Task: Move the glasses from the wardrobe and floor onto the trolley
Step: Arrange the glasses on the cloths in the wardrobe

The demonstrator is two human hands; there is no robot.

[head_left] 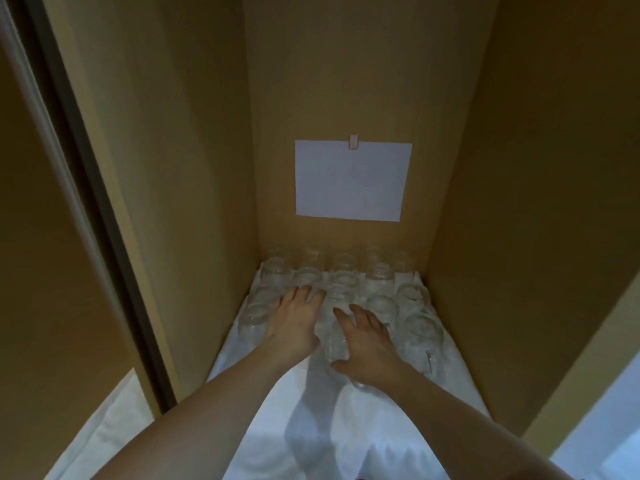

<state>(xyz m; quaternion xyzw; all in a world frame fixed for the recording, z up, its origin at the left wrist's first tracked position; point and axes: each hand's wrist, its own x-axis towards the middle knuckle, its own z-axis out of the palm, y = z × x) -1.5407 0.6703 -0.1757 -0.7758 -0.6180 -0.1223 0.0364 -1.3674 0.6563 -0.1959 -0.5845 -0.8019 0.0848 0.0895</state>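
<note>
Several clear glasses [381, 282] stand in rows on a white cloth [311, 410] at the bottom of the wooden wardrobe [519, 202]. My left hand [294, 320] reaches in over the left rows, fingers curving down onto a glass [306, 277]. My right hand [367, 344] wraps around a glass [337, 348] near the front, thumb on its near side and fingers over its far side. The trolley is out of view.
A white paper sheet [351, 181] is taped to the wardrobe's back panel. A dark sliding-door frame [104, 202] runs along the left. The wardrobe's side walls close in on both sides. Light floor [606, 427] shows at the right.
</note>
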